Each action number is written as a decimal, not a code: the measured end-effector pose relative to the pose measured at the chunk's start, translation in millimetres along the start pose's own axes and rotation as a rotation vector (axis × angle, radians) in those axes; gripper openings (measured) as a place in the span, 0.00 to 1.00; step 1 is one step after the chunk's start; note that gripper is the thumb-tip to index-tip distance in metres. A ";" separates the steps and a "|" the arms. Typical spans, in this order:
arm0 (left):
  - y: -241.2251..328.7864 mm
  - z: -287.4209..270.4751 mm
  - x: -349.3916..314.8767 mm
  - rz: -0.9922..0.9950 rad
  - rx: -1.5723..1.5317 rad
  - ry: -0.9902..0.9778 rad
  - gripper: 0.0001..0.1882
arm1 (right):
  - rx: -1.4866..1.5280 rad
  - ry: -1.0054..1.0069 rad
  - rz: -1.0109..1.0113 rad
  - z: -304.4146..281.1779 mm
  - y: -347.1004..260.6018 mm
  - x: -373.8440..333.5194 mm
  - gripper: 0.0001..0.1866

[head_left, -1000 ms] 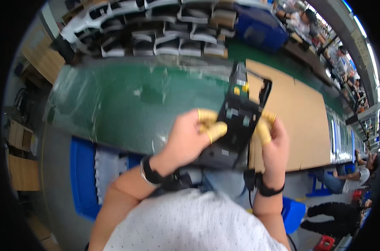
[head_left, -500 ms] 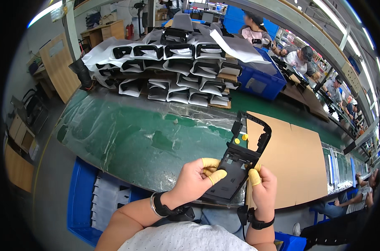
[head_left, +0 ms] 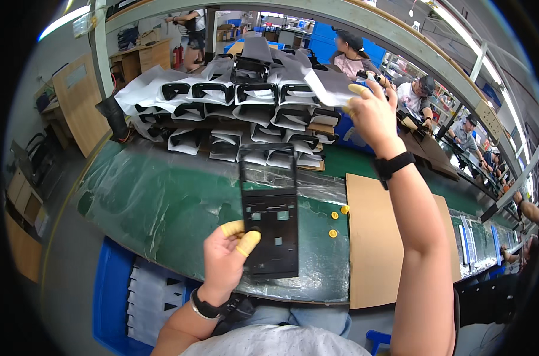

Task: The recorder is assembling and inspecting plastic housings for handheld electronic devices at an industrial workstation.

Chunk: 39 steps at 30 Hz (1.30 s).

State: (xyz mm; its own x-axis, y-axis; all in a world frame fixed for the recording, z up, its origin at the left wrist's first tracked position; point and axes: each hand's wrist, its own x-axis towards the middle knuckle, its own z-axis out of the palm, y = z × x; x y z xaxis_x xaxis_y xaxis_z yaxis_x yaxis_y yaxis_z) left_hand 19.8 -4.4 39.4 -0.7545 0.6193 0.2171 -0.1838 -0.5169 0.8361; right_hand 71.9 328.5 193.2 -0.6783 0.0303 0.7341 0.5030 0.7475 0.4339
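My left hand (head_left: pixel 225 258) grips the lower left edge of a black plastic frame (head_left: pixel 272 237), thumb on its face. The frame stands upright over the table, with an open loop at the top and a flat panel with small cut-outs below. My right hand (head_left: pixel 373 115) is stretched far forward, its fingers closed on the edge of a white wrapping sheet (head_left: pixel 329 89) at the right of a stack. Yellow finger covers sit on fingertips of both hands. That stack holds several black frames in white wrapping (head_left: pixel 254 95).
A brown cardboard sheet (head_left: pixel 370 249) lies on the green table (head_left: pixel 163 202), right of several yellow finger covers (head_left: pixel 333 234). A blue bin (head_left: pixel 112 296) with white wrapped pieces stands at the lower left. Other people (head_left: pixel 415 95) work at the far right.
My right hand has let go of the black frame and reached forward to the white sheet. My left hand has moved left with the frame, which is now more upright.
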 end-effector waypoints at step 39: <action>48.1 -22.6 33.5 -0.342 -0.285 -0.162 0.15 | 0.556 -0.955 0.201 -107.7 -243.8 -159.6 0.41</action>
State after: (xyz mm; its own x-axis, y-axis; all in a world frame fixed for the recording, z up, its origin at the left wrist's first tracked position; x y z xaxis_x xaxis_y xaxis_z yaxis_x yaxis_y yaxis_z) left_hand -28.5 -21.9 75.5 -0.5165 0.8550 0.0477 -0.5874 -0.3943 0.7067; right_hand 115.2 70.0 26.4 -0.8642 0.5015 -0.0403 0.5025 0.8567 -0.1163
